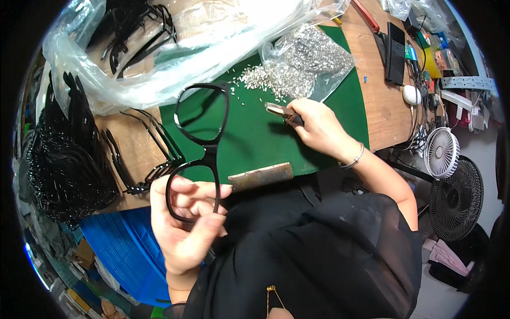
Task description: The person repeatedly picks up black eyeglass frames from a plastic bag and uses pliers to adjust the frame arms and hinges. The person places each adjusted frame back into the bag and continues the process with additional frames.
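Observation:
My left hand [186,228] is closed on the lower rim of a black eyeglass frame [211,155], which I hold up on end above the mat's left side. Its temples are not seen attached. My right hand [321,130] grips a pair of pliers [280,110], its jaws pointing left over the green mat [255,141]. Whether anything sits in the jaws is too small to tell. Just beyond them lies a loose pile of tiny silvery metal parts [255,78], spilling from a clear plastic bag [324,58] full of the same.
A rough metal strip [260,176] lies along the mat's near edge. Left are a heap of black temples [69,154] and several loose ones [154,133]. Clear plastic sheeting [138,90] covers the back left. A phone [394,53], cables and a white fan [442,153] are right.

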Demonstrator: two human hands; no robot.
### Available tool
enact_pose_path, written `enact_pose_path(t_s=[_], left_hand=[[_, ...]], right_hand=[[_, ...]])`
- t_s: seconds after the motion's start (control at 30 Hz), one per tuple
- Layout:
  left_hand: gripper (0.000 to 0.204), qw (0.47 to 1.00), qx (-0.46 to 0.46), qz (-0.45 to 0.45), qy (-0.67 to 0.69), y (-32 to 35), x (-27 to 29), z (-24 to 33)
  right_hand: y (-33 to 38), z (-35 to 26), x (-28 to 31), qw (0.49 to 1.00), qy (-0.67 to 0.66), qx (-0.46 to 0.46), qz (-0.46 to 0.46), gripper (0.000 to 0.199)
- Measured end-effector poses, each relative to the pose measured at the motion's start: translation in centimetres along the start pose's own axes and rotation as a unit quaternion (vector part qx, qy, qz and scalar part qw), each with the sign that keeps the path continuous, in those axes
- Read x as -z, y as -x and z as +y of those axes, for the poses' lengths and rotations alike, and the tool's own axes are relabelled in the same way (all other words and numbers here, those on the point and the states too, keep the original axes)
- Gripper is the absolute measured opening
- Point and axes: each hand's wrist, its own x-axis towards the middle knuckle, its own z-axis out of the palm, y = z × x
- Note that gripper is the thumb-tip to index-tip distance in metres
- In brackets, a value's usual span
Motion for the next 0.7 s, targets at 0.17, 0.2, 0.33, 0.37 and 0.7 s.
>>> enact_pose_path(t_s=[0.17, 0.2, 0.33, 0.37, 0.7], left_hand=[[0.076, 0.998, -0.025, -0.016, -0.049, 0.5, -1.3, -4.4], [0.083, 0.999, -0.027, -0.007, -0.033, 0.5, -2.0, -4.5], [0.093, 0.997, -0.053, -0.055, -0.009, -0.2, -1.8, -4.4], [0.096, 0.995, -0.067, -0.071, -0.011, -0.3, -1.7, -4.2], [0.090, 0.962, -0.201, -0.043, -0.182, -1.3, -4.7, -6.0]], right_hand=[[-0.4, -0.3, 0.0, 0.997, 0.045, 0.048, -0.028, 0.016], [-0.5, -0.3, 0.0, 0.996, 0.072, 0.049, -0.032, 0.018], [-0.4, -0.2, -0.1, 0.996, 0.066, 0.048, -0.031, 0.015], [-0.3, -0.2, 0.2, 0.998, 0.040, 0.042, -0.024, 0.014], [4.1, -8.6, 2.9, 0.904, -0.424, -0.056, -0.003, 0.011]])
